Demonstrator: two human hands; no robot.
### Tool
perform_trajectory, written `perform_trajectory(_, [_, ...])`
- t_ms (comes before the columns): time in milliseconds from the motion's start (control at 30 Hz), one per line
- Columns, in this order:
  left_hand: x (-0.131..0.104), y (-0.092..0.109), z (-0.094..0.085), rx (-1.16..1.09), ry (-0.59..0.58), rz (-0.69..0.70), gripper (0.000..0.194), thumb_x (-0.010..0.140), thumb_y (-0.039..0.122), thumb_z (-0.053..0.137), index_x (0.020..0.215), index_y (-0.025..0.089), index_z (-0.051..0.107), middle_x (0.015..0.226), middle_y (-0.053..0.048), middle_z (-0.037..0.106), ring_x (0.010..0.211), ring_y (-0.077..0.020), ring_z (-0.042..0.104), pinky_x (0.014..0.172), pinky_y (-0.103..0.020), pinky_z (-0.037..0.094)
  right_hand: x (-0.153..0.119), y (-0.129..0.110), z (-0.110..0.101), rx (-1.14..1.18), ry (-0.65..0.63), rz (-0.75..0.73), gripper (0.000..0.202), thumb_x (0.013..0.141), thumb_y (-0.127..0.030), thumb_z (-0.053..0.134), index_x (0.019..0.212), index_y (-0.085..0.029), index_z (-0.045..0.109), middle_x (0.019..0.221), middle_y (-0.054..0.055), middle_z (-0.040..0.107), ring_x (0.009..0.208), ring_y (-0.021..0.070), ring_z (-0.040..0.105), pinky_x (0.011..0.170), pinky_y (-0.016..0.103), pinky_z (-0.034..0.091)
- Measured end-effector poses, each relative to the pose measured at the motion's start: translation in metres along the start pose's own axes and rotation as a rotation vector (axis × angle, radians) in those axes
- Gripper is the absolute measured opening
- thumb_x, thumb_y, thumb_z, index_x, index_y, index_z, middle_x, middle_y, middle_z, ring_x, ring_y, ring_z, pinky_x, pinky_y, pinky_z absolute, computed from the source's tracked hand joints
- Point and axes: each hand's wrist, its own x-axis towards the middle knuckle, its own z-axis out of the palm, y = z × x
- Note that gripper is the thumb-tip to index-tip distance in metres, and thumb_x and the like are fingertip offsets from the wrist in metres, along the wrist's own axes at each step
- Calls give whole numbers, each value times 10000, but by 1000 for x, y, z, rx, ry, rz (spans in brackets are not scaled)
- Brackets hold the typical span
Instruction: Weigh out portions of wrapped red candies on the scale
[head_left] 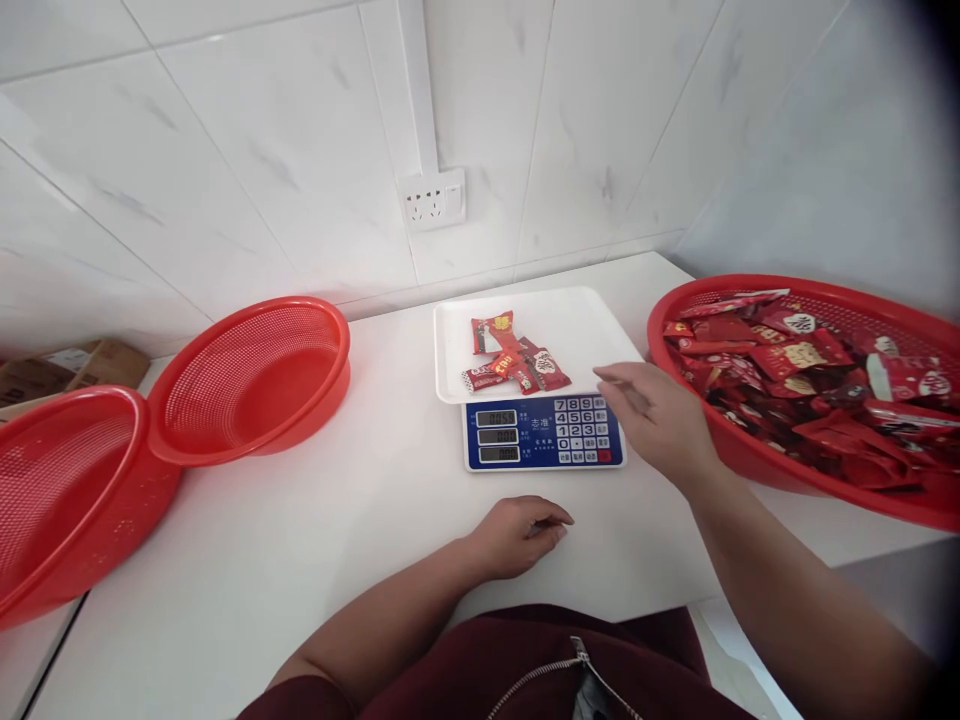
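Observation:
A white tray [457,330] tops a blue-faced digital scale [536,462], and several red candy packets [517,362] lie on it in a loose group. My right hand [651,420] hovers at the scale's right side, over the keypad's edge, with thumb and fingers apart and nothing between them. On the white table in front of the scale rests my left hand [521,535], its fingers loosely curled; the gap between thumb and fingers shows nothing held.
A red basket [817,290] full of red packets stands at the right. Two red perforated baskets [251,385] [79,490] stand at the left, the nearer one cut by the frame. Cardboard boxes [105,365] lie behind them. A tiled wall with a socket [433,201] rises behind the table [300,540].

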Motion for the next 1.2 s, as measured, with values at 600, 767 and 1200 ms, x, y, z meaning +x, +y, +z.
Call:
perform_trajectory(600, [-10, 19, -41, 391, 333, 225, 240, 890, 324, 437, 954, 207, 637, 896, -68, 699, 857, -170, 636, 814, -281, 491, -108, 5, 30, 309, -468, 326, 329, 880, -448, 403, 682, -214, 524, 604, -13, 576, 563, 134, 534, 554, 229, 437])
perform_trajectory(767, [-32, 23, -142, 861, 1092, -156, 385, 892, 380, 435, 1191, 149, 508, 1270, -159, 525, 1225, -250, 446, 1011, -419, 366, -109, 8, 29, 325, -488, 312, 315, 863, -466, 426, 711, -223, 557, 639, -7, 601, 580, 145, 548, 571, 237, 450])
perform_trajectory(1200, [-56, 3, -181, 1065, 876, -801, 446, 891, 443, 387, 1204, 158, 525, 1146, -137, 629, 1120, -293, 524, 1071, -569, 141, -110, 9, 27, 404, -537, 291, 335, 862, -497, 413, 767, -242, 608, 758, 15, 674, 683, 177, 607, 627, 258, 477])
